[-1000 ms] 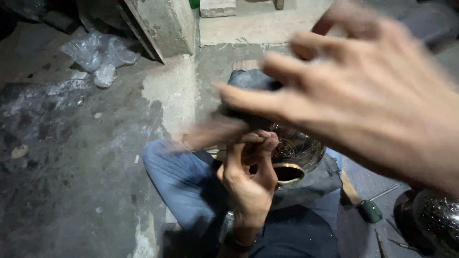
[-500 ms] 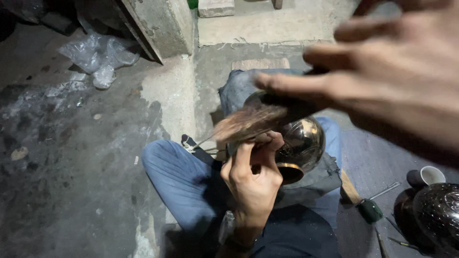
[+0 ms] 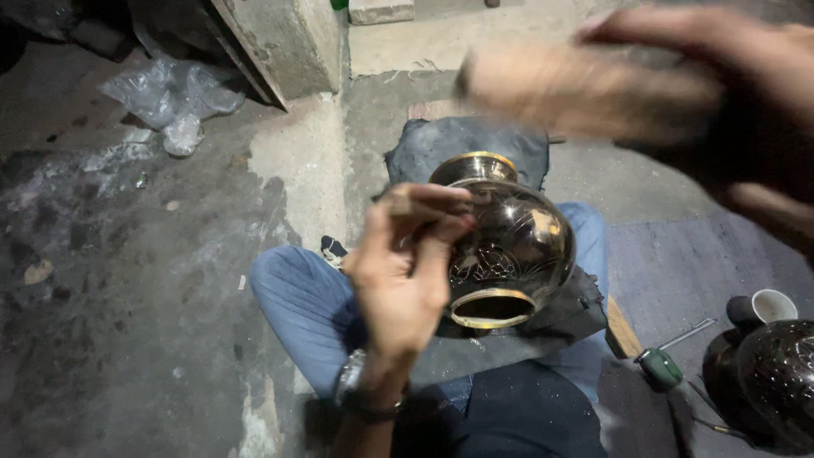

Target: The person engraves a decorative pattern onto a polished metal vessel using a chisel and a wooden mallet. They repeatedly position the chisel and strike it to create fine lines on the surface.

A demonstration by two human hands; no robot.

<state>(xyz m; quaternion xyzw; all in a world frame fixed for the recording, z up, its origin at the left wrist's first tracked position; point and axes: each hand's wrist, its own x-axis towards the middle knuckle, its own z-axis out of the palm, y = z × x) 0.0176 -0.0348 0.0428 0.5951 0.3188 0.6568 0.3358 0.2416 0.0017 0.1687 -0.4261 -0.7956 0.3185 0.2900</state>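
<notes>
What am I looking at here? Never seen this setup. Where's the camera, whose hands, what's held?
There is no machine: one camera sits on a person's head and looks down at their own lap and hands. The person sits cross-legged in jeans on a concrete floor. A dark engraved metal vase with brass rims lies on its side on a dark cloth in the lap. The left hand pinches a thin tool against the vase. The right hand is raised close to the lens, blurred, gripping a wooden stick. A second dark vase and a green-handled tool sit to the right, and crumpled plastic lies upper left.
</notes>
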